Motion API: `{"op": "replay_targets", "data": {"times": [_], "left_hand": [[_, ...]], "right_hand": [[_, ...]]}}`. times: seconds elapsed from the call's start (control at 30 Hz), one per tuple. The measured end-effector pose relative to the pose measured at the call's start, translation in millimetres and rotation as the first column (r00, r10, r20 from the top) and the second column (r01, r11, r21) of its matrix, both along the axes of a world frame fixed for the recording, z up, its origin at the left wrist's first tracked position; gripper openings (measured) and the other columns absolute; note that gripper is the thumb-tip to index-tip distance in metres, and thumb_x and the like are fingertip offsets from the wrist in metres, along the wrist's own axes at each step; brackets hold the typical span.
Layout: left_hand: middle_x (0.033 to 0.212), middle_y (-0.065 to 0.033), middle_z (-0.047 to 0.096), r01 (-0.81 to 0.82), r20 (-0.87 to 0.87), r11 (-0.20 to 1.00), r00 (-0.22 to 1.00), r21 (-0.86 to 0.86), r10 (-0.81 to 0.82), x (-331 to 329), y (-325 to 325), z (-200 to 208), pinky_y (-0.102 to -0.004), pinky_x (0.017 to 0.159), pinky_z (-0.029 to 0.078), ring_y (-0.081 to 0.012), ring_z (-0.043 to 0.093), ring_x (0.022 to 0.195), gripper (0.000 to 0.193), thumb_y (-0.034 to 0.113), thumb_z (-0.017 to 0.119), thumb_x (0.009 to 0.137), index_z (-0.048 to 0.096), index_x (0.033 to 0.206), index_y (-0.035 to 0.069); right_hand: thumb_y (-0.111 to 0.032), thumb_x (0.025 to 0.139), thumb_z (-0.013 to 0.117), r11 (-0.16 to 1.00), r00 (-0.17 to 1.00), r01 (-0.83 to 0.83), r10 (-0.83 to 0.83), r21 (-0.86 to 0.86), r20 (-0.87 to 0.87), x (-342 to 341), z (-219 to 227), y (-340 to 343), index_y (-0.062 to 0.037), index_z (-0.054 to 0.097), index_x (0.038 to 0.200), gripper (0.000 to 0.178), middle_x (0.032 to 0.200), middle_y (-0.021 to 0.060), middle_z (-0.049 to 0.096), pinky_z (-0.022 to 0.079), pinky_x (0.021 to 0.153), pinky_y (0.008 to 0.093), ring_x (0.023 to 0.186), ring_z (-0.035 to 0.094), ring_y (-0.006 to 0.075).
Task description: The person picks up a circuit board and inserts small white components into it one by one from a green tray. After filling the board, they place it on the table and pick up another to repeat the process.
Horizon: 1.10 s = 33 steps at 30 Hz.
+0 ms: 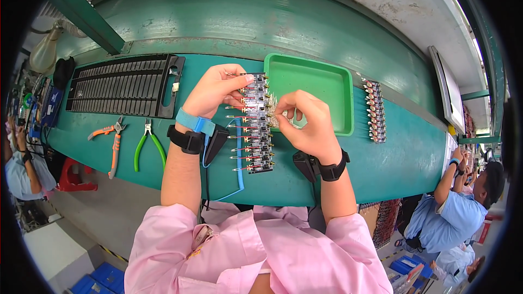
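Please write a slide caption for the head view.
Left hand holds a strip of small parts, right hand at its edge, green tray nearby.

Pink shirt (234, 256), sleeves (163, 228) ending near elbows. Both wrists (328, 159): black straps (335, 170), black housings (306, 166). Left adds light-blue band (190, 122), coiled blue cord (238, 155).

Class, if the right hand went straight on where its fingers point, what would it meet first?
The right hand would likely meet the black component strip first, though exact depth is unclear.

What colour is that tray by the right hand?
The tray is bright green; the head view shows it best.
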<state>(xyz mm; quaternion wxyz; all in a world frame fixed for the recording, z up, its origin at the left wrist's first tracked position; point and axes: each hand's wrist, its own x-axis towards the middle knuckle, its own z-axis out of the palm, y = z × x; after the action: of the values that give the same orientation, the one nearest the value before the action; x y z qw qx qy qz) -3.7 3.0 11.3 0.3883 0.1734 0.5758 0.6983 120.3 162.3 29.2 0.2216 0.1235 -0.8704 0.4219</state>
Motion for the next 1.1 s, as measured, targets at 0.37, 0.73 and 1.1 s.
{"op": "replay_targets", "data": {"times": [0.37, 0.73, 1.1], "left_hand": [[0.065, 0.0022, 0.053, 0.01, 0.003, 1.0, 1.0, 0.011, -0.01, 0.5, 0.4, 0.5, -0.0169, 0.045, 0.044, -0.0025, 0.049, 0.052, 0.014, 0.018, 0.057, 0.083, 0.053, 0.074, 0.008], [0.065, 0.0015, 0.054, 0.013, 0.006, 1.0, 1.0, 0.014, -0.013, 0.5, -0.2, 0.5, -0.017, 0.045, 0.044, -0.0029, 0.05, 0.053, 0.014, 0.018, 0.057, 0.083, 0.052, 0.074, 0.007], [0.069, 0.0007, 0.056, 0.006, 0.003, 1.0, 1.0, -0.004, -0.006, -0.4, 0.0, -0.4, -0.0174, 0.047, 0.045, -0.0036, 0.052, 0.055, 0.013, 0.018, 0.056, 0.083, 0.052, 0.076, 0.007]], "right_hand": [[0.007, 0.062, 0.059, 0.999, 1.0, -0.002, 0.002, 0.037, 0.005, 0.1, -1.0, -0.1, -0.0042, 0.053, 0.075, 0.018, 0.069, 0.002, 0.056, 0.036, 0.047, 0.0225, 0.056, 0.051, 0.0116], [0.01, 0.059, 0.059, 0.963, 0.988, 0.05, -0.008, 0.266, -0.155, 0.9, 0.2, -2.9, -0.0031, 0.052, 0.073, 0.021, 0.066, 0.0049, 0.056, 0.04, 0.048, 0.0282, 0.056, 0.051, 0.0189], [0.01, 0.058, 0.059, 0.963, 0.988, 0.059, -0.018, 0.263, -0.156, 3.1, 5.7, -3.7, -0.0025, 0.052, 0.072, 0.02, 0.065, 0.0054, 0.055, 0.039, 0.047, 0.0285, 0.055, 0.05, 0.0197]]}}
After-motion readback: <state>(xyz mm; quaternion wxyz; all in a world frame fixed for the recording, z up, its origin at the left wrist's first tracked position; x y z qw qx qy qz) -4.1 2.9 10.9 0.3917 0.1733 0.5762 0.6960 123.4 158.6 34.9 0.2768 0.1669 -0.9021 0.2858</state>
